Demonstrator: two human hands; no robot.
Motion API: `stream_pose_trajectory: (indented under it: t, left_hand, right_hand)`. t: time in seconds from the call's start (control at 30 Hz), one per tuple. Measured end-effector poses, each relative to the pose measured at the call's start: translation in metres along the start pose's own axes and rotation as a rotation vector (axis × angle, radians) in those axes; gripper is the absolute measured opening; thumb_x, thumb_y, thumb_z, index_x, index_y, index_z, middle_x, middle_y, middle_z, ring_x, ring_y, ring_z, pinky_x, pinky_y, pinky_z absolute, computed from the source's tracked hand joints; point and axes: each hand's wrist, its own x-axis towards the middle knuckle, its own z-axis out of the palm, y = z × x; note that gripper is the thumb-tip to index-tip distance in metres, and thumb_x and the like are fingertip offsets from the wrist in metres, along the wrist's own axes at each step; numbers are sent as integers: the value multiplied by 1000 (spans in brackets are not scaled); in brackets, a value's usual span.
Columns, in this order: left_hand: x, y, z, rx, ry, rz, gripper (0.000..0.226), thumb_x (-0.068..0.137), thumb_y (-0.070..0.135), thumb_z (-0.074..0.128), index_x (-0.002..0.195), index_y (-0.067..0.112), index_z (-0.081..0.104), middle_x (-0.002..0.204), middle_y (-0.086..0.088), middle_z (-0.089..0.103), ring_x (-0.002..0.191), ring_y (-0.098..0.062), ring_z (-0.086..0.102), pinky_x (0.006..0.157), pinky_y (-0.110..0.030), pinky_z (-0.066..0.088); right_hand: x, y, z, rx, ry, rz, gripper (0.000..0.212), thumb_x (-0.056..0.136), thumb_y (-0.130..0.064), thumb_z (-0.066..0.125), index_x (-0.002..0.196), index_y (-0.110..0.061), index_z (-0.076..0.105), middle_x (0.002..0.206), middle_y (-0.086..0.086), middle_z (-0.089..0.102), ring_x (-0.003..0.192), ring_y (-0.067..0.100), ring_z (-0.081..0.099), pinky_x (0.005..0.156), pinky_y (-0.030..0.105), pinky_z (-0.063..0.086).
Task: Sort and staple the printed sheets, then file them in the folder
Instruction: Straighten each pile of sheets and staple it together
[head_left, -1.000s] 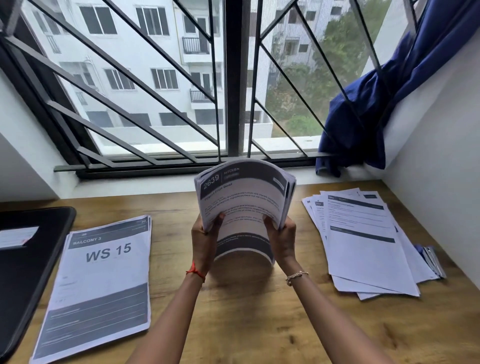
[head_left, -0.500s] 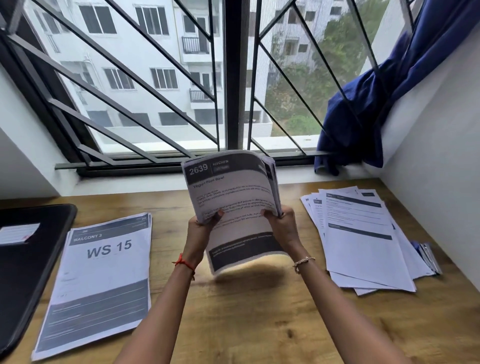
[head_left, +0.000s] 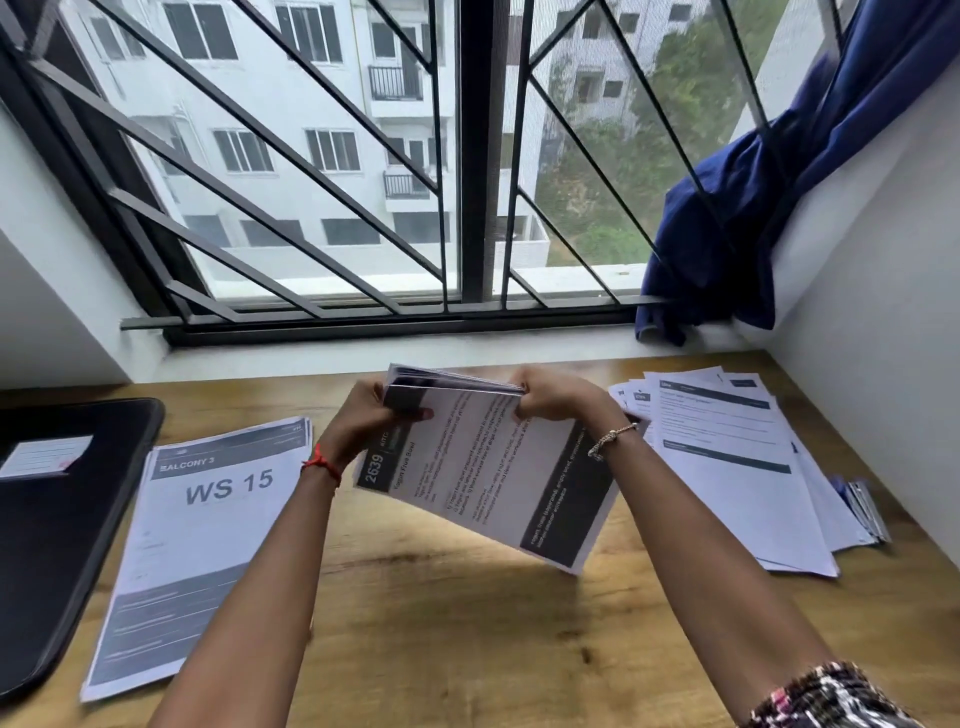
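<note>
Wooden desk (head_left: 467, 649) under barred window (head_left: 478, 156). Sheaf of printed sheets (head_left: 493, 478) held tilted above mid-desk: my left hand (head_left: 363, 421) pinches its left corner, my right hand (head_left: 556, 397) curls round the far edge. WS 15 stack (head_left: 208, 545) left; black folder (head_left: 62, 545) far left.

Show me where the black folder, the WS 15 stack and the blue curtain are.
black folder (head_left: 52, 545): head view, bare cover.
WS 15 stack (head_left: 200, 551): head view, top sheet's white middle.
blue curtain (head_left: 717, 249): head view, bunched folds.
</note>
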Motion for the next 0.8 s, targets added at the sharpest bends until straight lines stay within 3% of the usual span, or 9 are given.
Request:
stream_pose_trajectory:
  t: [0.07,0.23,0.3,0.4,0.5,0.6,0.67,0.73,0.8]
  left_hand:
    - [-6,-6,1,-104,39,-25,13,64,13,80,64,25,75,64,4,71,58,-6,64,55,-18,52]
    - [-10,-19,4,-215,123,-38,10,68,4,76,65,14,74,64,0,70,58,-12,64,55,-22,51]
    - [-12,-24,4,-267,174,-54,27,73,-7,70,63,18,75,64,2,71,56,-10,64,54,-21,53]
    - [-16,-33,-1,-340,206,-56,22,74,-8,68,72,13,74,68,0,72,59,-13,67,55,-23,54]
    - [-20,-44,-4,-385,209,-84,19,65,6,74,84,6,70,73,-4,72,64,-17,67,58,-27,56]
    - [-22,-51,-2,-406,217,-120,18,66,2,74,84,7,71,74,-5,73,65,-19,68,58,-28,56]
    - [-22,-53,1,-417,223,-128,14,71,-1,72,82,9,72,74,-5,73,65,-19,68,58,-29,57]
    - [-19,-54,6,-395,257,-125,12,74,-3,70,79,8,70,70,-2,73,62,-16,68,56,-26,56]
    - [-17,-50,14,-363,331,-131,9,77,-5,68,78,4,67,63,3,71,58,-10,67,53,-22,55]
  right_hand:
    - [-1,-3,0,-14,-40,-10,11,77,-11,63,83,-1,65,72,5,58,67,17,50,56,27,34]
    - [-1,5,0,42,73,-35,18,68,-22,71,76,-7,64,71,5,63,72,27,60,59,32,42]
    - [-6,17,-4,68,215,23,41,63,-33,79,99,-15,68,95,5,68,92,24,62,78,37,48]
    - [-13,43,0,97,428,233,94,56,-47,84,136,-22,39,127,6,55,119,25,49,100,43,38]
    - [-16,68,16,630,481,274,112,53,-34,89,139,-13,19,131,13,47,123,28,46,102,39,40]
    - [-26,84,39,957,336,277,103,44,-42,91,128,-10,40,121,10,59,115,24,55,101,43,43]
    - [-30,81,52,1012,232,211,71,53,-31,89,115,-14,59,112,10,66,108,25,61,99,48,45]
    - [-31,73,58,1073,292,217,49,63,-7,83,108,-8,63,109,15,67,102,27,63,95,45,49]
    - [-30,67,59,1099,404,232,44,65,3,79,107,-1,64,108,20,67,97,30,65,86,38,54]
